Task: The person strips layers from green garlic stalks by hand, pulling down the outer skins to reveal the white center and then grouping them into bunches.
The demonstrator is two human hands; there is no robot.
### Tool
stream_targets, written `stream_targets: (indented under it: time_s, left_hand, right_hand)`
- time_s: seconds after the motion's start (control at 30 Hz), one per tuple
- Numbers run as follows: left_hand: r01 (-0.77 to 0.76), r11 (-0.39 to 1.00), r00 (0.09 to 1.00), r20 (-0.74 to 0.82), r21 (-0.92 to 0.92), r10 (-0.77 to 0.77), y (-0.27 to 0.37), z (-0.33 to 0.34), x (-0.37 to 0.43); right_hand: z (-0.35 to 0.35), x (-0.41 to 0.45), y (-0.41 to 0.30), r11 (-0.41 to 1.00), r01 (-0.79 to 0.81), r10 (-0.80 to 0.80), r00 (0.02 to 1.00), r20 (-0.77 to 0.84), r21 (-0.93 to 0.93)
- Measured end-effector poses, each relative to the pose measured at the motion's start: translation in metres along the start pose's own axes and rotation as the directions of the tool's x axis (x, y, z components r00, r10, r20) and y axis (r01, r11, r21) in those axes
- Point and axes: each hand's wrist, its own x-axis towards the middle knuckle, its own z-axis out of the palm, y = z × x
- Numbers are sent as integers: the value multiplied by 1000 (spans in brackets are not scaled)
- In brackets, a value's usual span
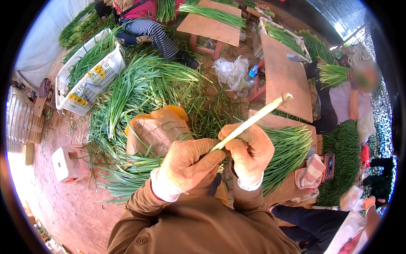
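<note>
Both my hands wear orange knit work gloves and meet in front of my chest. My left hand pinches a pale green stalk near its lower end. My right hand has its fingers on the same stalk, just beside the left fingertips. The stalk slants up to the right, its whitish root end uppermost. An apron with yellow edging covers my lap. Loose long green leaves are heaped beyond it. To the right, a bundle of green stalks lies on a low wooden board.
A white plastic crate of greens stands at upper left, a plastic stool at left. Wooden tables and a clear plastic bag are ahead. Other people sit at the top, the right and lower right.
</note>
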Motion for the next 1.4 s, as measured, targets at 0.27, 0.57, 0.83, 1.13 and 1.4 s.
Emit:
stream_targets:
  time_s: [0.27, 0.57, 0.83, 1.13, 1.4]
  left_hand:
    - [495, 753, 868, 283, -434, -408, 7, -14, -4]
    - [435, 692, 894, 367, -577, -256, -4, -27, -11]
    - [453, 727, 879, 122, -516, -460, 4, -5, -5]
    - [93, 937, 978, -206, 337, -22, -15, 9, 2]
    - [384, 899, 923, 71, -208, -378, -3, -3, 2]
  right_hand:
    - [0, 3, 4, 973, 201, -202, 979, 4, -110]
    - [-23, 26, 43, 879, 213, -38, 923, -383, 426]
    - [-29, 26, 53, 986, -152, 121, 940, -319, -74]
    - [-7, 9, -4, 915, -313, 347, 932, -105, 253]
    - [-8, 7, 17, 827, -228, 313, 946, -82, 513]
